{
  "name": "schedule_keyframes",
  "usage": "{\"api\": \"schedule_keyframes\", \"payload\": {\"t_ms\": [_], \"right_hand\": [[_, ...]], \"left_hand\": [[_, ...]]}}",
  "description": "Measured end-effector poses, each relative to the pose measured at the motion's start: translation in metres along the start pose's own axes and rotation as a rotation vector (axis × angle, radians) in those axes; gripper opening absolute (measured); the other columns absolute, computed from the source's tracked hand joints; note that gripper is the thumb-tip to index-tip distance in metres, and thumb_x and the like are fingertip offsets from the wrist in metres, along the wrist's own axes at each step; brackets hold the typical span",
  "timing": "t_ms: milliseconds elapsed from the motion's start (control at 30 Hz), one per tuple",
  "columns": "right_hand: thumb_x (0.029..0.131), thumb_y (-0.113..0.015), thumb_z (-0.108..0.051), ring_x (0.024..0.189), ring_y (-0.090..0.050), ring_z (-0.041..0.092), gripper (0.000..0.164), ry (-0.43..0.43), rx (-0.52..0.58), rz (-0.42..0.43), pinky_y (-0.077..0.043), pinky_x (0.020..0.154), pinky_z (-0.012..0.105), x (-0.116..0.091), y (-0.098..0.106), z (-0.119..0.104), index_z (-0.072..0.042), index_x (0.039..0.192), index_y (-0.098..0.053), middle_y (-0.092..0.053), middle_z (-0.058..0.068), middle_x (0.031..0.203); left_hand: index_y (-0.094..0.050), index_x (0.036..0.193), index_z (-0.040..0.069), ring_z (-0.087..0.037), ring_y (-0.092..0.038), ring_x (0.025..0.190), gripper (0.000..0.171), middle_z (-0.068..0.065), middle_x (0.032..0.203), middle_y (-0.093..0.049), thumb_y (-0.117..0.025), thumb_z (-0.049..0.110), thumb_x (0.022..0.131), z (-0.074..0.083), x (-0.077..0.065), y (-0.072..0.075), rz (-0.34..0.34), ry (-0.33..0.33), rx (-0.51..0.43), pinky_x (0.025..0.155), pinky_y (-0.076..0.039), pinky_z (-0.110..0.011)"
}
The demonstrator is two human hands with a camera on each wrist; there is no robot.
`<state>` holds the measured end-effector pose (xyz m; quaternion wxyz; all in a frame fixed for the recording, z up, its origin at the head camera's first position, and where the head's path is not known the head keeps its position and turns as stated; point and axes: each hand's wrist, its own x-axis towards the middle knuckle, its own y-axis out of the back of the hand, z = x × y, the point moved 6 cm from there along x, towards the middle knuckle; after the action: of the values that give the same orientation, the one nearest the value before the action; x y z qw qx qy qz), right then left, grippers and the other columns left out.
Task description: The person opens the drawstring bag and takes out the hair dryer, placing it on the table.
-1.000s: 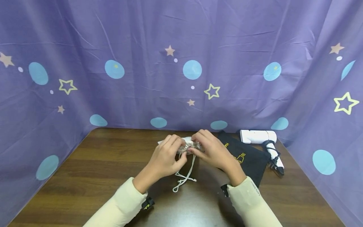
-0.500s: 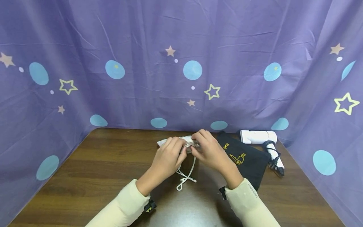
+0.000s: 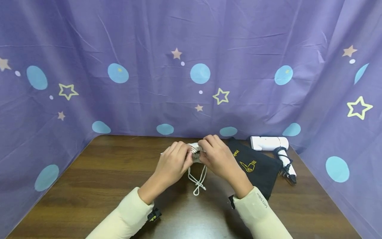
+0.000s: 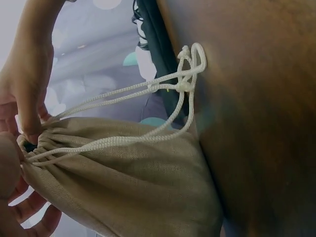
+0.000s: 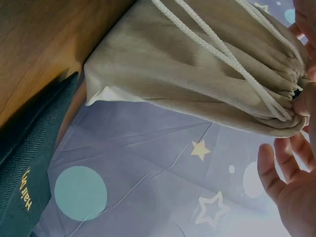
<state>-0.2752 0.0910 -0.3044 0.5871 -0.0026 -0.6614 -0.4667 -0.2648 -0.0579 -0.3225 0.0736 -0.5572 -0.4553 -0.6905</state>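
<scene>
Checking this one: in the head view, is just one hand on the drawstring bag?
No, the left hand and the right hand both grip the drawstring bag at its gathered opening.

hair dryer [image 3: 269, 143] beside black pouch [image 3: 261, 166]

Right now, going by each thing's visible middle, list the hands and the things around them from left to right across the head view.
Left hand, beige drawstring bag, right hand, black pouch, white hair dryer.
</scene>
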Motion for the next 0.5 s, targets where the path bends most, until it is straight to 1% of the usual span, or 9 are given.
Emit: {"api": "schedule_keyframes", "payload": {"t_ms": [133,233,333,400,500], "right_hand": [[0.081,-0.073,-0.003,0.075,-0.05,0.023,0.029,-0.031,-0.021,0.029,-0.046,0.062,0.033,0.0,0.001,-0.001,-0.008,0.108,-0.064,-0.055,0.006,0.09],[0.085,-0.073,-0.003,0.074,-0.05,0.022,0.03,-0.045,-0.023,0.039,-0.046,0.06,0.032,-0.001,0.002,-0.004,-0.009,0.114,-0.066,-0.054,0.005,0.087],[0.087,-0.071,0.0,0.077,-0.05,0.023,0.031,-0.038,-0.021,0.039,-0.047,0.062,0.032,0.0,0.002,-0.007,-0.008,0.117,-0.066,-0.054,0.007,0.089],[0.087,-0.07,0.001,0.079,-0.051,0.024,0.032,-0.027,-0.022,0.035,-0.048,0.065,0.032,0.001,0.002,-0.01,-0.007,0.118,-0.066,-0.055,0.008,0.091],[0.086,-0.069,0.002,0.08,-0.052,0.024,0.033,-0.004,-0.018,0.035,-0.048,0.065,0.032,0.003,0.001,-0.014,-0.006,0.118,-0.065,-0.056,0.008,0.092]], "left_hand": [[-0.059,0.094,0.006,-0.022,-0.053,0.075,0.01,-0.003,0.085,-0.056,-0.055,0.015,0.093,-0.003,0.0,0.004,0.019,0.03,-0.033,0.062,-0.048,-0.036],[-0.061,0.097,0.007,-0.02,-0.055,0.078,0.01,-0.002,0.089,-0.059,-0.062,0.017,0.093,-0.004,0.001,0.004,0.02,0.065,-0.091,0.064,-0.049,-0.035],[-0.062,0.099,0.009,-0.02,-0.057,0.08,0.016,-0.001,0.093,-0.062,-0.071,0.019,0.091,-0.003,0.0,0.002,0.016,0.09,-0.124,0.066,-0.05,-0.035],[-0.062,0.098,0.009,-0.02,-0.058,0.081,0.017,-0.001,0.093,-0.062,-0.073,0.019,0.09,-0.003,0.0,0.002,0.019,0.1,-0.117,0.066,-0.051,-0.036],[-0.061,0.093,0.009,-0.022,-0.058,0.078,0.012,-0.001,0.088,-0.062,-0.07,0.016,0.089,-0.003,0.0,0.005,0.041,0.103,-0.084,0.064,-0.05,-0.037]]}}
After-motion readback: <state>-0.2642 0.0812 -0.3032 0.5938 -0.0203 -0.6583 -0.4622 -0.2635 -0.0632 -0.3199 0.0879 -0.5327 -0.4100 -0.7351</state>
